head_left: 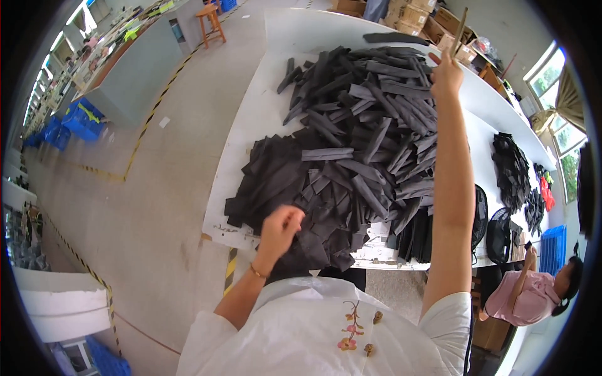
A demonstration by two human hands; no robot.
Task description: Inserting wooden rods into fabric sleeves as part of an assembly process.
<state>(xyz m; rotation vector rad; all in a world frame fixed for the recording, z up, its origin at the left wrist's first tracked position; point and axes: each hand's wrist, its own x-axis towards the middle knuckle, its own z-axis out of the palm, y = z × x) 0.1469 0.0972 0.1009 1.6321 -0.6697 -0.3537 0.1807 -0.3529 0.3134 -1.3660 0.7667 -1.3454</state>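
My right arm stretches far forward. Its hand is closed around a thin wooden stick that points up and away, beyond the far end of the heap. My left hand hovers at the near left, over dark flat fabric pieces. Its fingers are curled in, and whatever they may hold is hidden. Beyond and to the right of the flat pieces lies a large heap of rolled or tube-like dark grey fabric strips. My right forearm covers part of that heap's right side.
The white table has a raised back edge. Farther right are more black fabric piles, black mesh-like items and a blue crate. A person in pink sits there. Cardboard boxes are stacked behind; a wooden stool stands far left.
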